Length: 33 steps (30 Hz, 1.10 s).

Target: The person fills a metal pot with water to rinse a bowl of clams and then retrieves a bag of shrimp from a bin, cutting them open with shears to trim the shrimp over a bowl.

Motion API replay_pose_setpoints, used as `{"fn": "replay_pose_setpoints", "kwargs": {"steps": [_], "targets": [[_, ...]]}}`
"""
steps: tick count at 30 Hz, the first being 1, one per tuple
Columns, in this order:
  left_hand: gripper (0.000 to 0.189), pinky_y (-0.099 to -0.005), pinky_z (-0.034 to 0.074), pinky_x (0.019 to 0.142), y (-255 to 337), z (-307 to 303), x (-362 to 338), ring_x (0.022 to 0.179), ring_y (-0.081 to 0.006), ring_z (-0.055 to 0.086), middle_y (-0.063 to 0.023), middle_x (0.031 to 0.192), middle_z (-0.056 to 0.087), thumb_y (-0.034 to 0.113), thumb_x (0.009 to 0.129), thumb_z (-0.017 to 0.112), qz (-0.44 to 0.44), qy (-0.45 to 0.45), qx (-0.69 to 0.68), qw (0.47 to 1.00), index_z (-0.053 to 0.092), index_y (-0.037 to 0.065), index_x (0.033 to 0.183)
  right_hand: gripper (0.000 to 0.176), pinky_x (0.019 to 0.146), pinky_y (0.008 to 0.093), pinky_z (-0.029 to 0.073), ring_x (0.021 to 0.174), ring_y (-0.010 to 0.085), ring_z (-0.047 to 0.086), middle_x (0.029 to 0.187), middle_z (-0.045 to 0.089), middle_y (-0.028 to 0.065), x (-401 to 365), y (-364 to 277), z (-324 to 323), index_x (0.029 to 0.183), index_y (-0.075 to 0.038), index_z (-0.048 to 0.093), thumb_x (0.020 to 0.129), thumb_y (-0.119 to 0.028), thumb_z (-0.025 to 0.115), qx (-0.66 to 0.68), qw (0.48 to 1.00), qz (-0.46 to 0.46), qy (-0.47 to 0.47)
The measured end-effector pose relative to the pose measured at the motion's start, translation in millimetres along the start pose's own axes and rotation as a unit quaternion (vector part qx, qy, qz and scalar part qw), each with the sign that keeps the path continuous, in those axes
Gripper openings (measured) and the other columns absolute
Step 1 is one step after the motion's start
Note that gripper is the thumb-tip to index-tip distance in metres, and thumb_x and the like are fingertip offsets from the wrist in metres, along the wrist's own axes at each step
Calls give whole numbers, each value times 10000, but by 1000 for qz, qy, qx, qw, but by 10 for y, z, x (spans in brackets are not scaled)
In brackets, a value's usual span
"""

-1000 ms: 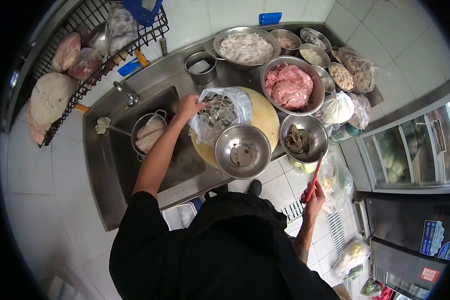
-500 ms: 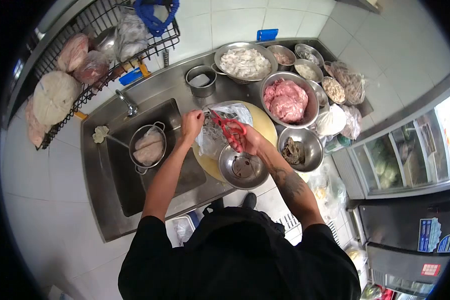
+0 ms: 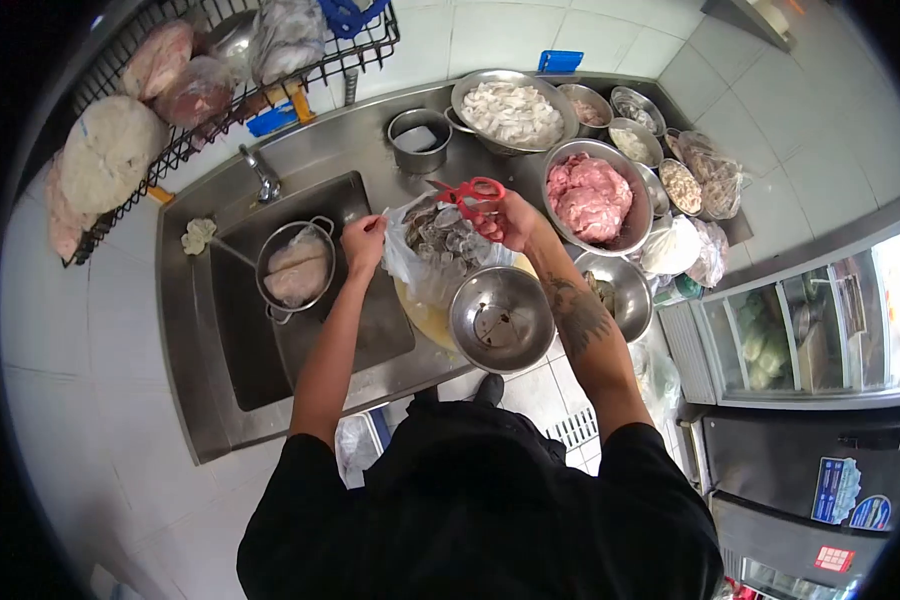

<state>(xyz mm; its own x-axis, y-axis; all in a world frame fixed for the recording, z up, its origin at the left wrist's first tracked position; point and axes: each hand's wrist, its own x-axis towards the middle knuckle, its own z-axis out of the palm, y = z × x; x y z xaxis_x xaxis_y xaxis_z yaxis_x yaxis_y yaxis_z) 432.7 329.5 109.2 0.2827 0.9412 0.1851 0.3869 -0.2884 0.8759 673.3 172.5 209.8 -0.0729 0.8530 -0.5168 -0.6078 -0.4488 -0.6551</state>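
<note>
My right hand (image 3: 508, 221) is closed around red-handled scissors (image 3: 475, 194), whose blades point left over an opened clear plastic bag (image 3: 407, 268). Inside the bag lies a heap of greyish, glossy pieces that look like raw shrimp (image 3: 448, 240). At the bag's left edge, my left hand (image 3: 363, 243) pinches the plastic with its fingertips. Below the bag a steel bowl (image 3: 473, 352) holds a little liquid and dark bits. A yellow round board (image 3: 420, 316) shows partly under bag and bowl. Another steel bowl (image 3: 638, 300) is partly hidden by my right forearm.
On the left, a pot (image 3: 273, 312) with pale meat stands in the sink (image 3: 365, 350). Behind are a small steel pot (image 3: 419, 160), a colander (image 3: 570, 130) of white pieces, and a bowl of pink meat (image 3: 588, 198). A wire rack (image 3: 310, 72) hangs at upper left.
My left hand has moved left and drawn the bag's edge out, so the grey contents show more. The scissors have turned more level. The whole view has shifted slightly.
</note>
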Motion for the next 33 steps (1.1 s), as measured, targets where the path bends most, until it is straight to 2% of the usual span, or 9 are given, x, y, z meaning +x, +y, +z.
{"fn": "replay_pose_setpoints", "kwargs": {"steps": [2,3,10,13,15,16,19,27,33], "targets": [[201,-306,517,659,-415,157,101,685,-166,681,-99,785,726,183,822,726,-95,-20,-63,993,732,14,930,295,357,211,262,448,71,416,657,528,0,-88,106,61,932,-79,607,934,-365,533,-48,991,-101,68],[213,-303,513,648,-560,205,131,675,-148,667,-84,776,723,196,818,732,-144,-44,-100,984,735,9,919,244,372,211,307,465,77,453,683,553,12,-39,191,-48,962,-94,600,953,-326,524,-64,990,-55,114],[208,-332,506,628,-430,223,157,640,-172,635,-97,819,706,157,817,722,-112,-111,32,987,718,37,986,384,413,205,379,507,75,500,727,573,24,-1082,623,266,1256,30,541,980,-234,512,-149,960,-168,167],[123,-349,518,646,-375,349,199,703,-259,685,-133,778,704,131,822,668,18,-36,101,994,696,20,867,424,422,203,371,511,77,498,745,579,27,-1639,830,291,1295,44,515,968,-225,530,-126,951,-204,196],[115,-384,518,688,55,222,170,768,-311,679,-156,821,697,124,834,640,185,69,52,979,669,19,871,445,429,208,366,514,75,489,755,581,32,-1933,1028,215,1295,51,512,949,-226,549,-105,941,-236,218],[115,-384,518,688,211,202,133,768,-311,679,-156,821,697,124,834,640,184,59,56,980,669,19,871,443,431,209,364,516,74,487,753,579,33,-2078,1130,226,1293,54,512,944,-218,547,-83,939,-237,233],[136,-401,518,711,401,321,158,806,-308,681,-163,839,687,131,824,670,178,-165,40,969,669,15,893,433,430,206,361,516,76,490,749,573,34,-2361,1296,244,1296,67,500,930,-164,518,-64,937,-228,256],[225,-455,514,748,213,755,495,848,-391,655,-209,872,675,178,754,734,216,-274,279,895,682,13,899,432,419,205,358,515,76,503,741,570,32,-2508,1552,173,1296,58,509,920,-155,526,-69,920,-242,300],[240,-464,520,729,1030,506,370,814,-414,652,-216,870,679,166,689,766,227,-320,385,836,693,24,868,429,414,205,367,516,74,511,745,578,36,-2651,1602,227,1300,48,519,908,-126,524,-68,915,-244,315]]}}
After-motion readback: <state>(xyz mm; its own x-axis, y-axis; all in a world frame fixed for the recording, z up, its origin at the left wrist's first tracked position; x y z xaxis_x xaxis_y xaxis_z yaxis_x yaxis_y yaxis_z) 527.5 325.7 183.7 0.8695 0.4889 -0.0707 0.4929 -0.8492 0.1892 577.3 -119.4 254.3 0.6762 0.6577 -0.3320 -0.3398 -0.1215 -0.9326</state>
